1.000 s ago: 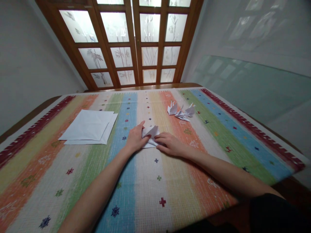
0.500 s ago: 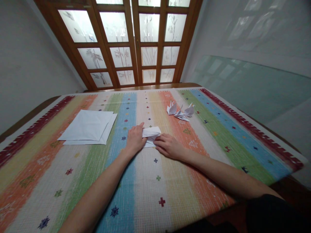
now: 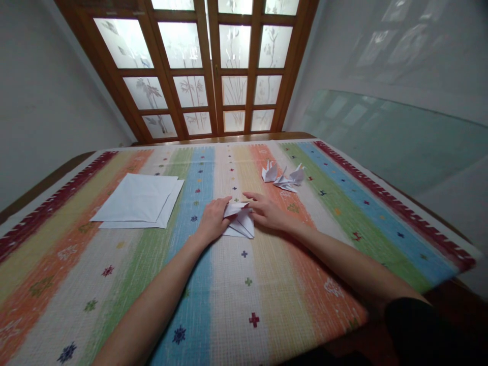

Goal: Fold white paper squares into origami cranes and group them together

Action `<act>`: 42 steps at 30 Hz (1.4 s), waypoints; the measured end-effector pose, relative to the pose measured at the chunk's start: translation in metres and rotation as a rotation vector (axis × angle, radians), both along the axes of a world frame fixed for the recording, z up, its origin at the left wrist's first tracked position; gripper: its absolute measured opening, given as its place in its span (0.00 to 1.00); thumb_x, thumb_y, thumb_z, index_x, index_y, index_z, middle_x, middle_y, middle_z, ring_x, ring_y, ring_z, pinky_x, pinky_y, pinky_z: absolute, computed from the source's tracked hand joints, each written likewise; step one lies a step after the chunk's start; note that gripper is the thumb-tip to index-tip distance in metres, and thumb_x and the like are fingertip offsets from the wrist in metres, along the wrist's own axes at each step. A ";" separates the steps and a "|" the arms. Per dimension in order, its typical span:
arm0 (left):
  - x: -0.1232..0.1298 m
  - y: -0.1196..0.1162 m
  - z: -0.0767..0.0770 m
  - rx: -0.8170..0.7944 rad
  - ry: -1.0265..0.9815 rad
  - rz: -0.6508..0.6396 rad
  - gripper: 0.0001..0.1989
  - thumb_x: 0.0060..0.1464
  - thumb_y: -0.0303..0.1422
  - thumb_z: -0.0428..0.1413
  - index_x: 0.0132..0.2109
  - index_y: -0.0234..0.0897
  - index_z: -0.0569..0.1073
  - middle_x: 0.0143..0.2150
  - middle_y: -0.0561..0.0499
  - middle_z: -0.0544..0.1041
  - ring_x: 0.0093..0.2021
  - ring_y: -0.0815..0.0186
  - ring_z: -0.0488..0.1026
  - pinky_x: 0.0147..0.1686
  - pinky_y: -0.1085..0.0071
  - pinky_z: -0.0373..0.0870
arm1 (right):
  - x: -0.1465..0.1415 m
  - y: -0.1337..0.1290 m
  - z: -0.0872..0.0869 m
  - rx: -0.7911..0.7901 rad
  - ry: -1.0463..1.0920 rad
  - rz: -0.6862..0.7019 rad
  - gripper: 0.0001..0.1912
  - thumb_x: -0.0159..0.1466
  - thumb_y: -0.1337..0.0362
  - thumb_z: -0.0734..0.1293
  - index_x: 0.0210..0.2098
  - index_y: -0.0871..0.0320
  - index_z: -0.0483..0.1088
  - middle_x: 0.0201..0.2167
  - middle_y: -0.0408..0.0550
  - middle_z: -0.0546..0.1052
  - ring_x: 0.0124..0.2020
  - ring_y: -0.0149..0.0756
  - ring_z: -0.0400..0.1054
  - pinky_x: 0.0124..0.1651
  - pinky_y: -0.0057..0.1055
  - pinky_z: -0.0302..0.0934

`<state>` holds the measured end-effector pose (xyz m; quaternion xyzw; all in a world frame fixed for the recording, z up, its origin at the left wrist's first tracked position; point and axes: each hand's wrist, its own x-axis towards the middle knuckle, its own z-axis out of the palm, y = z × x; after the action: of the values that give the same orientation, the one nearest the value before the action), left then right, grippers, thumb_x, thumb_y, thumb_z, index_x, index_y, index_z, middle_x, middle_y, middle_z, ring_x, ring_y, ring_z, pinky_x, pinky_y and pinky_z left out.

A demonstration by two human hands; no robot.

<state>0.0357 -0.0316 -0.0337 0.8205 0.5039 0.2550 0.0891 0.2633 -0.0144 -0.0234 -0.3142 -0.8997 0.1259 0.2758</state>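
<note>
A small folded white paper lies on the striped tablecloth between my two hands, with a flap raised along its far side. My left hand is closed on the paper's left side, its thumb over the folds. From the right, my right hand pinches the flap's right end between thumb and fingers. Parts of the paper's edges are hidden under the fingers.
White paper sheets lie stacked at the left. Several folded paper cranes stand at the back right. The striped tablecloth covers the table. Behind are wooden doors with glass panes, and a glass panel stands along the right wall.
My right hand has moved slightly up and away from me at the paper's right side. The paper's flap has lifted, and more of the folded lower part shows.
</note>
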 end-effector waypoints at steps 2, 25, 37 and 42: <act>0.000 -0.001 0.002 0.023 0.000 0.008 0.27 0.55 0.33 0.57 0.61 0.37 0.62 0.53 0.41 0.73 0.53 0.54 0.70 0.52 0.56 0.66 | -0.004 0.003 0.003 -0.035 -0.041 0.016 0.14 0.62 0.74 0.62 0.43 0.59 0.74 0.51 0.55 0.74 0.49 0.39 0.70 0.52 0.40 0.66; -0.026 -0.013 0.004 0.172 0.219 -0.306 0.18 0.61 0.26 0.48 0.56 0.40 0.71 0.59 0.47 0.73 0.59 0.56 0.67 0.53 0.57 0.64 | -0.002 -0.019 0.006 0.343 -0.470 -0.164 0.08 0.66 0.69 0.63 0.38 0.61 0.75 0.33 0.52 0.75 0.34 0.37 0.62 0.38 0.33 0.51; -0.016 -0.022 0.009 0.025 0.427 -0.222 0.15 0.67 0.35 0.43 0.49 0.37 0.73 0.54 0.46 0.76 0.64 0.51 0.61 0.58 0.50 0.58 | 0.005 -0.008 0.000 0.716 -0.334 -0.009 0.07 0.62 0.68 0.67 0.40 0.57 0.74 0.56 0.51 0.72 0.58 0.44 0.58 0.59 0.41 0.49; -0.018 -0.023 0.002 0.057 0.405 -0.223 0.16 0.66 0.37 0.43 0.52 0.38 0.72 0.56 0.45 0.74 0.65 0.53 0.59 0.61 0.51 0.56 | 0.000 -0.008 0.007 0.906 -0.353 0.244 0.17 0.65 0.67 0.63 0.53 0.52 0.69 0.59 0.41 0.71 0.63 0.34 0.56 0.68 0.39 0.44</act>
<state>0.0179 -0.0547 -0.0315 0.9077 0.4102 0.0879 -0.0093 0.2636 -0.0229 -0.0168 -0.0718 -0.9272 -0.3009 0.2113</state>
